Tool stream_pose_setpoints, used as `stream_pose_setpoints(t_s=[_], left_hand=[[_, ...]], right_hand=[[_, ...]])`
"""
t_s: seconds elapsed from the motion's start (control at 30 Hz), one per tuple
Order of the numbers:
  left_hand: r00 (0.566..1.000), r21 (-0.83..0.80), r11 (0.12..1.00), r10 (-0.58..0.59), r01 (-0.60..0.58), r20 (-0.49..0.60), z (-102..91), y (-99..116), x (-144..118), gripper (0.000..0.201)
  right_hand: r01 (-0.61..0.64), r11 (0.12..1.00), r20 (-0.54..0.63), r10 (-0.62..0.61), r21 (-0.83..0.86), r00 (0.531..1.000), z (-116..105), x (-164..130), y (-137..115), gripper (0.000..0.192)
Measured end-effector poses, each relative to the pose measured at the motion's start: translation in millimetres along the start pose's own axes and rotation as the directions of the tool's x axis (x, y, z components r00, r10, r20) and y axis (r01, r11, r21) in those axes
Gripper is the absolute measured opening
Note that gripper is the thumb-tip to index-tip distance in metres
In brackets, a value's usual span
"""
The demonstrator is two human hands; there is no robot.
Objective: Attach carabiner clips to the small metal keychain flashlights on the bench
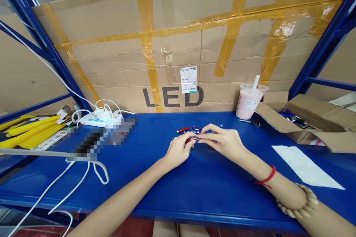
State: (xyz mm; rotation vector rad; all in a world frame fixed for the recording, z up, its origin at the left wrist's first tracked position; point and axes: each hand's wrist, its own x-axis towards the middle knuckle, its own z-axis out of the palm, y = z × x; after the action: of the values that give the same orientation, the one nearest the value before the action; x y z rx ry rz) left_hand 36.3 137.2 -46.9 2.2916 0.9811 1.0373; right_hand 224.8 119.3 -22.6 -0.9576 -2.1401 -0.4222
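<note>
Over the middle of the glossy blue metal table [194, 192], the left hand [178, 150] and the right hand [222, 140] meet, both with fingers curled and pinching the same small red and silver cylindrical gadget [193, 139] between their fingertips. Just behind them on the table lies a second small red pen-like gadget [183, 130], and farther right stands a clear plastic cup of pink drink with a white straw [249, 100] beside an open brown cardboard box [303, 118]

Glossy blue metal shelf [194, 189]; matt cardboard backing [111, 44]; clear plastic cup [249, 102].
</note>
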Motion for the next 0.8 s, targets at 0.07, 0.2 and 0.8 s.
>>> stream_pose_setpoints(t_s=[0.07, 0.2, 0.8], left_hand=[[1.0, -0.031, 0.999, -0.005, 0.006, 0.03, 1.4, 0, 0, 0.016], [0.998, -0.102, 0.995, -0.004, 0.011, 0.069, 4.5, 2, -2, 0.012], [0.997, -0.095, 0.994, 0.062, -0.058, 0.035, 1.7, 7, -14, 0.005]], right_hand=[[0.078, 0.995, 0.011, -0.078, -0.055, 0.997, -2, 0, 2, 0.022], [0.087, 0.995, 0.079, -0.084, -0.038, 0.993, -2, 0, 5, 0.029], [-0.503, 0.767, 0.352, 0.379, 0.397, 0.856, 9, 1, -4, 0.016]])
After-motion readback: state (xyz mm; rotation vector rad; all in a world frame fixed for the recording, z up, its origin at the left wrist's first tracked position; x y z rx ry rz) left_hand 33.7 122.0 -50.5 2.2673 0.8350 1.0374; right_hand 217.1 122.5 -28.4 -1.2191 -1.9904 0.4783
